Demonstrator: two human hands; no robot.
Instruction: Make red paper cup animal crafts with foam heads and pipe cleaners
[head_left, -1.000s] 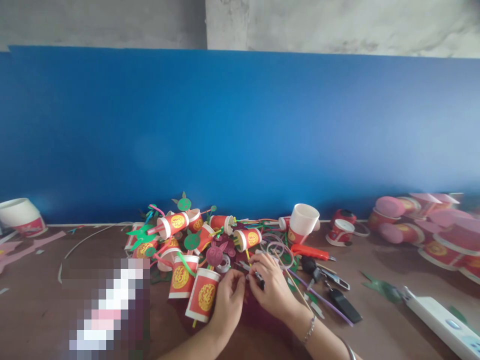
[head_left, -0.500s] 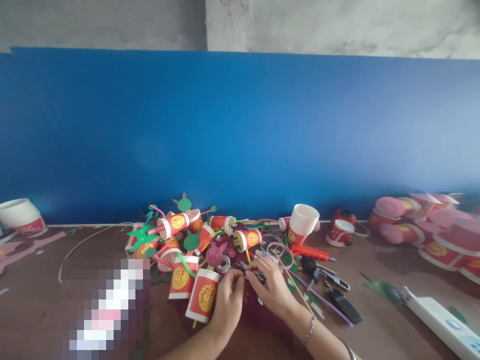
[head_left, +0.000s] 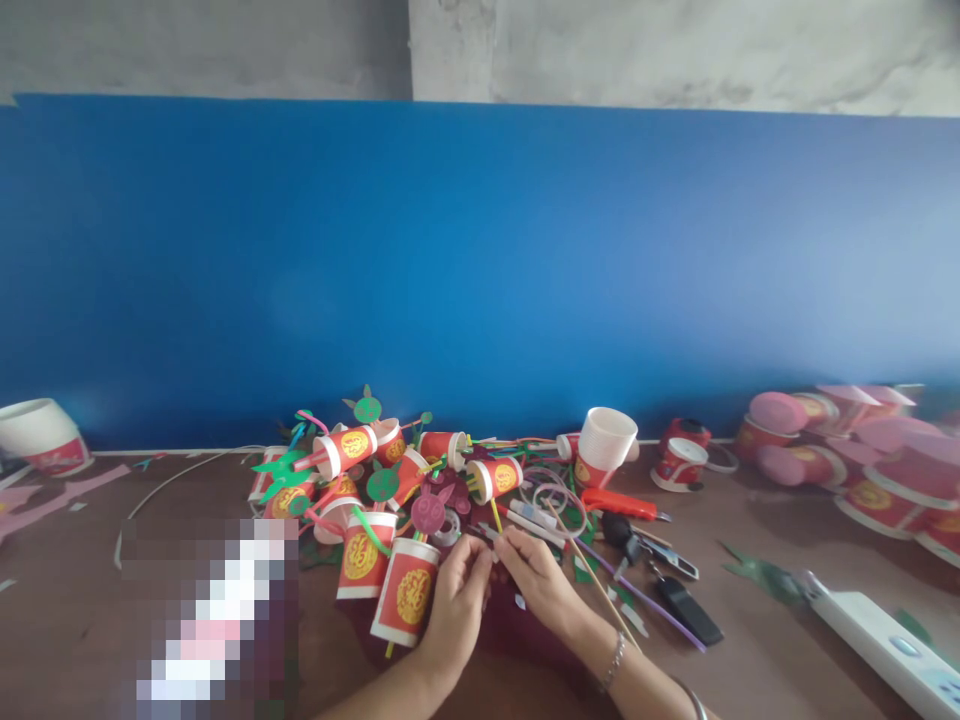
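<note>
My left hand [head_left: 457, 595] is closed in a pinch beside a red-and-white paper cup [head_left: 411, 590] with a gold emblem. Facing it, my right hand [head_left: 538, 572], with a bracelet at the wrist, also pinches, and the fingertips of both hands nearly meet. Whatever lies between them is too small to name; a pale bit shows there. Just behind the fingers are a roll of clear tape [head_left: 448, 528], a maroon paper animal face [head_left: 429, 511] and a white tube [head_left: 532, 516]. Dark maroon paper [head_left: 517, 635] lies under the hands.
Several decorated paper cups [head_left: 346, 450] with coloured straws are heaped at the back. Rightward are stacked white cups [head_left: 606, 437], an orange cutter [head_left: 622, 504], keys with a black fob [head_left: 686, 608], a wooden stick [head_left: 600, 582] and a white power strip [head_left: 889, 640]. A blue panel [head_left: 480, 260] stands behind.
My right hand has drawn back and curled from a spread reach into a pinch close to my left fingertips, uncovering the white tube behind it. The left hand stays nearly where it was.
</note>
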